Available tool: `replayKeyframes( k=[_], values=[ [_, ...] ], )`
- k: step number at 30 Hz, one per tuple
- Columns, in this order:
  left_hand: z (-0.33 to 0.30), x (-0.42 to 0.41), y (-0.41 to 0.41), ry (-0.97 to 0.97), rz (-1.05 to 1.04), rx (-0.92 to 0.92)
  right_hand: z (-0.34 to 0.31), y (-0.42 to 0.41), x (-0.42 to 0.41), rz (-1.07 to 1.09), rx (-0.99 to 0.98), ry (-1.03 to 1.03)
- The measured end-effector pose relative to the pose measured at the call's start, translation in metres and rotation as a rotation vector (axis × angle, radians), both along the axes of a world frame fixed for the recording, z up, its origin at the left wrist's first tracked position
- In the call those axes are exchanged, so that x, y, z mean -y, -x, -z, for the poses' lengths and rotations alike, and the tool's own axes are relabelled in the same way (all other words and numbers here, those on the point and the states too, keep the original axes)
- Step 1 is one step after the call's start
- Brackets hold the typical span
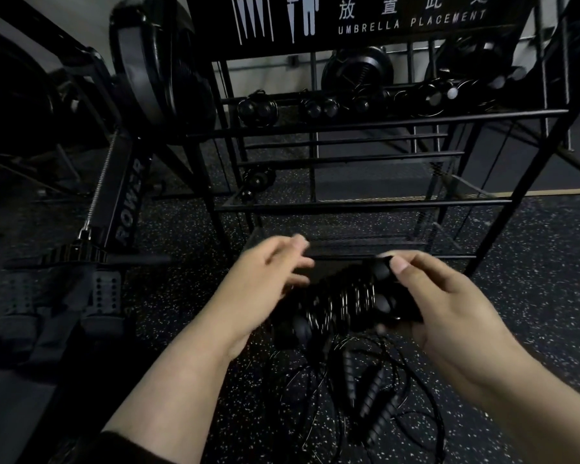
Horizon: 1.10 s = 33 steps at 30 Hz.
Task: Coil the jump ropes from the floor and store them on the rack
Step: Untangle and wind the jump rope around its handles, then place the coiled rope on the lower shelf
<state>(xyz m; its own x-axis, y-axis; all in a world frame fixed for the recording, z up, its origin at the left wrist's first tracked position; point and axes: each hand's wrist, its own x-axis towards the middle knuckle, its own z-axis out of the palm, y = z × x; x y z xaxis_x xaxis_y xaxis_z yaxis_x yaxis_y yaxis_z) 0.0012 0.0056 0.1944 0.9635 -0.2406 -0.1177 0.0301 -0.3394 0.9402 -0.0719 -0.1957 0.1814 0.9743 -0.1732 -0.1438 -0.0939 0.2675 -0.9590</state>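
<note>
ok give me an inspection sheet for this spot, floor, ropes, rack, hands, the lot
Surface: dark speckled floor.
Job's things: coiled jump rope held in front of the rack; loose ropes tangled on the floor; bundled ropes already on the rack's upper bars.
Clutter: nothing seen.
Grippers: right hand grips the coil's end; left hand blurred, fingers spread beside the coil.
Cables: nothing seen apart from the ropes.
Surroundings: rowing machine at left; sign reading UMBRELLA PLACEMENT.

- The right hand (449, 306) is gripping a coiled jump rope (345, 304) by its handles.
- The left hand (265, 279) is hovering beside it, fingers relaxed.
- More ropes (375, 396) are lying tangled on the floor (181, 296) before the rack (365, 205).
</note>
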Motion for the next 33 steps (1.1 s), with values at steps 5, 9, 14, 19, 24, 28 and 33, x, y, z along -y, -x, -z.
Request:
replayKeyframes(
  k=[5,9,14,19,24,28,33],
  values=[
    [0.015,0.005,-0.003,0.605,-0.341,-0.459,0.005,-0.004,-0.001,0.219,0.037,-0.122],
    [0.019,0.028,0.010,0.754,-0.136,-0.592,0.014,-0.005,-0.009,0.160,0.032,-0.103],
    [0.021,0.029,0.002,0.694,-0.277,-0.503,0.021,-0.005,-0.011,0.002,-0.070,-0.056],
    [0.019,0.023,0.003,0.552,-0.181,-0.403,0.019,-0.005,-0.002,-0.176,-0.165,0.080],
    [0.019,0.024,0.006,0.469,-0.110,-0.325,0.010,-0.006,-0.007,-0.224,-0.188,0.004],
    [0.015,0.022,0.008,0.418,-0.072,-0.308,0.009,-0.008,-0.013,-0.235,-0.214,-0.016],
    [0.012,0.012,0.005,0.418,-0.061,-0.305,0.011,-0.017,-0.029,-0.182,-0.199,-0.006]
  ],
)
